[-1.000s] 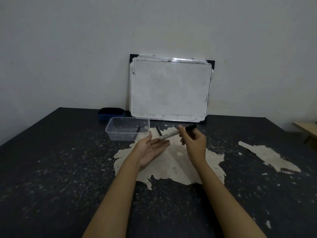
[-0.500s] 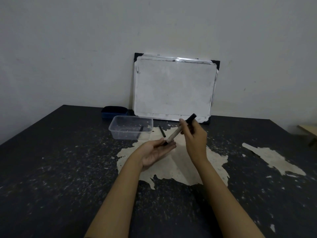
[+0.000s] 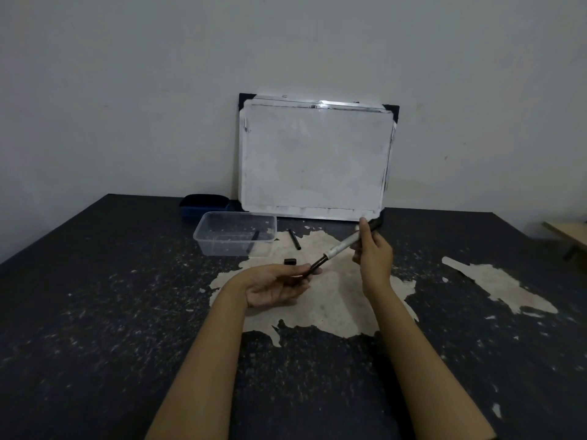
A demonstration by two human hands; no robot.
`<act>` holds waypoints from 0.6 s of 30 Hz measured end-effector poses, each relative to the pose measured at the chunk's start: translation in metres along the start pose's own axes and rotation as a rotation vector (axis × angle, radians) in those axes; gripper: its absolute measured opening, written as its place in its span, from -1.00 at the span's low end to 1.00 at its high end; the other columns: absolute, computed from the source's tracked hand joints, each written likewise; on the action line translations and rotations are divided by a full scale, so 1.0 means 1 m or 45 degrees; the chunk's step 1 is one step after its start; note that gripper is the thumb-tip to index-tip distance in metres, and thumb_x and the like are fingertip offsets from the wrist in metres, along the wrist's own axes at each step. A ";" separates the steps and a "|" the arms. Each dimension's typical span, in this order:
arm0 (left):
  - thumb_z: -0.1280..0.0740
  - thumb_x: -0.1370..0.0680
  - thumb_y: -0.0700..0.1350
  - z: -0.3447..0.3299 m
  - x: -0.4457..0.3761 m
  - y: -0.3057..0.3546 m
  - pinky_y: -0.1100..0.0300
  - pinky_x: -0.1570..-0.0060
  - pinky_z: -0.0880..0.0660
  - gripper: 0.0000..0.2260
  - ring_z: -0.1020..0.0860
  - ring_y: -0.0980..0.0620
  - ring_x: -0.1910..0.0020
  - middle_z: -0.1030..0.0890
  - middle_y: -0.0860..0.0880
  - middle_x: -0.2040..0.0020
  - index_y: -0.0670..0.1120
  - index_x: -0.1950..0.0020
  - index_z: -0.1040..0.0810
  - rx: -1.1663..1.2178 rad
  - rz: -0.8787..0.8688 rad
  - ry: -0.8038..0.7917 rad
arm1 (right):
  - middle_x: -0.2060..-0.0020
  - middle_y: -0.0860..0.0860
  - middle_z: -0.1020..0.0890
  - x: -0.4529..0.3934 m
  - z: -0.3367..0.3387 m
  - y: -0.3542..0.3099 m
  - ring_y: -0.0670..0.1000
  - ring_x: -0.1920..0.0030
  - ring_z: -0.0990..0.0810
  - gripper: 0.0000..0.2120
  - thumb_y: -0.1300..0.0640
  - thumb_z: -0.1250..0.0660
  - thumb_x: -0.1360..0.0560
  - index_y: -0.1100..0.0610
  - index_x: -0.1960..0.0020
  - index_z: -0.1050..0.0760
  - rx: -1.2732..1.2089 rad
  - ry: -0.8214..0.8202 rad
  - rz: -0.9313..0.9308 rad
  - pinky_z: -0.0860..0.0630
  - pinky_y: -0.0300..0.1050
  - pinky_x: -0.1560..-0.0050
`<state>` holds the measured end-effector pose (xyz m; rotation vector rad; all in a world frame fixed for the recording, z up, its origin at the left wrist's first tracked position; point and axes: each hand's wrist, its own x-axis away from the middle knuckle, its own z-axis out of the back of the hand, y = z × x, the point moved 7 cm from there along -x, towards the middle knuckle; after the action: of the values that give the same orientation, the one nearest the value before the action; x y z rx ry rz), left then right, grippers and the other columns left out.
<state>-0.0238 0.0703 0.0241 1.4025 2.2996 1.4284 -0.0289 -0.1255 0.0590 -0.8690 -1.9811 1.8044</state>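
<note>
Above the table point(image 3: 95, 312), marker point(image 3: 338, 249) in grip of right hand point(image 3: 373, 258), pinch of left hand point(image 3: 276, 285).

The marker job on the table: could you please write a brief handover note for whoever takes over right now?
Left grip pinches the marker by its dark lower end; right grip holds the barrel.
Marker is held above the table, before the whiteboard. Another dark pen lies in the clear container.
Done: marker in hand.
Left: probably uncapping, then writing on the whiteboard.
</note>
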 end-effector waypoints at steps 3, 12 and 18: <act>-0.38 -0.46 -0.24 0.002 0.006 0.001 0.27 0.20 -0.64 -0.75 -0.65 0.06 0.25 -0.65 -0.14 0.15 -0.33 -0.09 -0.62 0.003 0.024 0.017 | 0.36 0.01 -0.50 -0.002 0.003 0.011 -0.05 0.41 -0.39 -0.59 -0.16 -0.32 -0.58 0.21 0.06 -0.61 -0.094 0.030 -0.180 -0.39 -0.16 0.35; -0.38 -0.51 -0.06 0.029 0.034 0.041 0.32 0.31 -0.51 -0.78 -0.60 0.12 0.18 -0.70 0.04 0.08 -0.09 -0.12 -0.62 -0.241 -0.369 0.429 | 0.28 0.00 -0.67 0.017 -0.014 0.024 -0.11 0.38 -0.52 -0.80 0.02 -0.41 -0.54 0.14 -0.05 -0.60 -0.670 -0.214 -0.585 -0.53 -0.21 0.25; -0.41 -0.51 0.00 0.065 0.062 0.098 0.26 0.21 -0.52 -0.72 -0.53 0.05 0.14 -0.62 -0.03 0.00 -0.09 -0.17 -0.62 -0.840 -0.566 1.135 | 0.14 0.07 -0.71 0.026 -0.025 0.020 -0.06 0.27 -0.53 -0.93 0.09 -0.40 -0.56 0.09 0.04 -0.63 -0.592 -0.323 -0.575 -0.52 -0.14 0.11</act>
<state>0.0367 0.1728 0.0829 0.0368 1.9096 2.5878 -0.0296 -0.0896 0.0393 -0.2630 -2.5592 1.2685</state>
